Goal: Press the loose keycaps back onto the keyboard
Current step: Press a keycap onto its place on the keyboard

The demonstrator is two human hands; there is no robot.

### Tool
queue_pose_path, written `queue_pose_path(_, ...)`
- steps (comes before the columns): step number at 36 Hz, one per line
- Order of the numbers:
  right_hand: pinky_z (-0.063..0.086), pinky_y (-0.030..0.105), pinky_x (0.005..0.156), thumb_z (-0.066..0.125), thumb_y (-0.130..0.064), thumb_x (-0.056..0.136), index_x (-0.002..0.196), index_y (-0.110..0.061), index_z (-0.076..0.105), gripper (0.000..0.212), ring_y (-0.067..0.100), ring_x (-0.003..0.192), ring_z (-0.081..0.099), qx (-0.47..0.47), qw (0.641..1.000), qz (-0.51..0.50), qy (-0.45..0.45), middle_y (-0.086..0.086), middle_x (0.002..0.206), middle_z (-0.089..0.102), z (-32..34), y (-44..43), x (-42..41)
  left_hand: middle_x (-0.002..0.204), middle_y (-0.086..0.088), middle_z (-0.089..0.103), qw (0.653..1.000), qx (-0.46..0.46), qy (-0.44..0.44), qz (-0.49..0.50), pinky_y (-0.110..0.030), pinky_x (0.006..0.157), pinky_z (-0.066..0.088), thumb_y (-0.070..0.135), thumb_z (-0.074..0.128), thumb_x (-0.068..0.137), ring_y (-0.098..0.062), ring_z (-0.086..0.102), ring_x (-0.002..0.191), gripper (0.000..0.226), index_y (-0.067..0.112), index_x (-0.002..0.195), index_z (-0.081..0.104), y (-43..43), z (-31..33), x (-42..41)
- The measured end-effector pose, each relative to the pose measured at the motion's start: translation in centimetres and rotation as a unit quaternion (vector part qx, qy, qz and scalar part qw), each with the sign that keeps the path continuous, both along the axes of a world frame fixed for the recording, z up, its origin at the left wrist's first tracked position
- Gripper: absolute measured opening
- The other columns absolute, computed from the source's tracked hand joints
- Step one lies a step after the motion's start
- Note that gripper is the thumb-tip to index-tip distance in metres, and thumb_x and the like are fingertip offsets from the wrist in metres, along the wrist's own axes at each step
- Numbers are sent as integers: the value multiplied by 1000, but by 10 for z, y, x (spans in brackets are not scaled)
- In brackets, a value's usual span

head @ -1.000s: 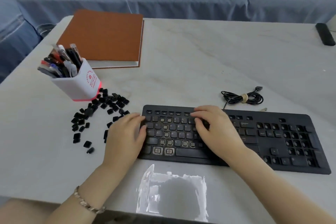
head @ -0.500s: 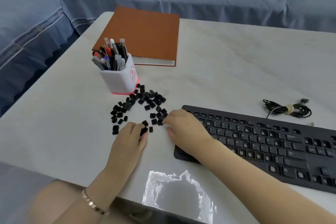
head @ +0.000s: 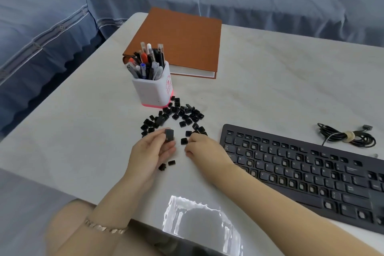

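The keyboard [head: 307,170] lies off to the right of both hands, its long axis running away to the right and toward the near table edge, with many bare key seats showing. The pile of loose keycaps [head: 176,116] sits between it and the pen cup [head: 152,87]. The left hand [head: 149,151] pinches one keycap [head: 169,135] between thumb and fingertips, lifted off the table [head: 83,131]. The right hand [head: 204,147], nearer the keyboard, rests curled among the caps, and I cannot tell whether it grips one.

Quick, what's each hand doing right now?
Left hand: holding a keycap.
Right hand: fingers curled on the table; cannot tell if it holds anything.
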State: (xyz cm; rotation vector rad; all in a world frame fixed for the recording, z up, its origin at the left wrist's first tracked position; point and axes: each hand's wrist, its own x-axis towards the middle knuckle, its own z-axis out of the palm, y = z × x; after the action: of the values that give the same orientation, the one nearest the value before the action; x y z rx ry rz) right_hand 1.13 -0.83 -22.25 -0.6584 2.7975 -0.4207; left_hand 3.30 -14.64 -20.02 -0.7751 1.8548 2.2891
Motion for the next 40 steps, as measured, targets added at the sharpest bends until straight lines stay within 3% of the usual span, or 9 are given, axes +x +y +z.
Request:
queue_pose_path(5, 41, 34, 82, 38, -17, 97, 117, -12, 56, 27, 25, 108, 49, -8, 1000, 6, 25, 5, 114, 51, 0, 8, 6, 77, -6, 70, 994, 108, -10, -18, -19, 60, 55, 5, 44, 97, -7, 66, 63, 19, 2, 97, 63, 1, 9, 7)
queue_pose_path(9, 43, 25, 86, 55, -12, 90, 114, -13, 65, 26, 17, 97, 57, -214, 971, -107, 29, 4, 108, 60, 9, 18, 10, 75, -7, 68, 987, 153, 7, -44, -20, 58, 55, 4, 41, 98, -8, 66, 61, 23, 4, 96, 64, 6, 15, 12)
queue_pose_path(12, 47, 10, 73, 64, 0, 82, 93, -10, 71, 17, -2, 77, 60, -373, 904, -207, -18, -2, 89, 62, 22, 29, 16, 73, -7, 69, 984, 161, 14, -73, -22, 59, 56, 4, 39, 98, -10, 66, 62, 25, 5, 96, 64, 10, 20, 14)
queue_pose_path(14, 47, 8, 71, 63, -1, 83, 83, -17, 69, 18, -5, 73, 63, -434, 858, -259, -91, -3, 86, 67, 31, 39, 21, 71, -6, 69, 983, 165, 11, -84, -25, 59, 57, 4, 38, 98, -13, 68, 65, 25, 5, 95, 63, 14, 21, 14)
queue_pose_path(18, 51, 11, 76, 55, -4, 90, 91, -15, 68, 17, 6, 82, 70, -527, 752, -326, -224, 2, 80, 74, 45, 64, 31, 72, -6, 70, 982, 155, 1, -108, -25, 60, 57, 3, 39, 97, -15, 69, 67, 25, 3, 96, 63, 23, 21, 13)
queue_pose_path(22, 53, 16, 78, 49, 1, 92, 92, -5, 67, 19, 15, 88, 70, -614, 651, -359, -267, 6, 86, 74, 55, 88, 43, 77, -7, 70, 986, 97, -32, -132, -19, 49, 50, 3, 44, 96, -9, 63, 58, 24, 3, 91, 67, 36, 18, 14)
queue_pose_path(26, 54, 16, 73, 49, 5, 87, 92, -1, 67, 19, 18, 87, 70, -665, 593, -363, -273, 10, 91, 73, 64, 109, 55, 81, -9, 69, 983, 50, -46, -171, -16, 44, 37, 3, 47, 94, -7, 48, 53, 33, 7, 74, 73, 53, 14, 17)
queue_pose_path(33, 53, 14, 65, 50, 12, 82, 93, -1, 65, 24, 16, 80, 71, -667, 610, -347, -249, 9, 88, 73, 78, 133, 74, 69, -3, 68, 978, 17, -44, -202, -15, 50, 43, 0, 50, 93, -5, 47, 54, 21, 6, 94, 70, 80, 14, 24)
queue_pose_path(40, 53, 15, 69, 53, 10, 82, 94, -8, 67, 26, 17, 83, 71, -636, 652, -349, -220, 7, 90, 74, 78, 153, 87, 73, -2, 66, 974, -33, -13, -225, -18, 62, 50, 0, 56, 90, -5, 52, 59, 22, 14, 91, 72, 101, 12, 27)
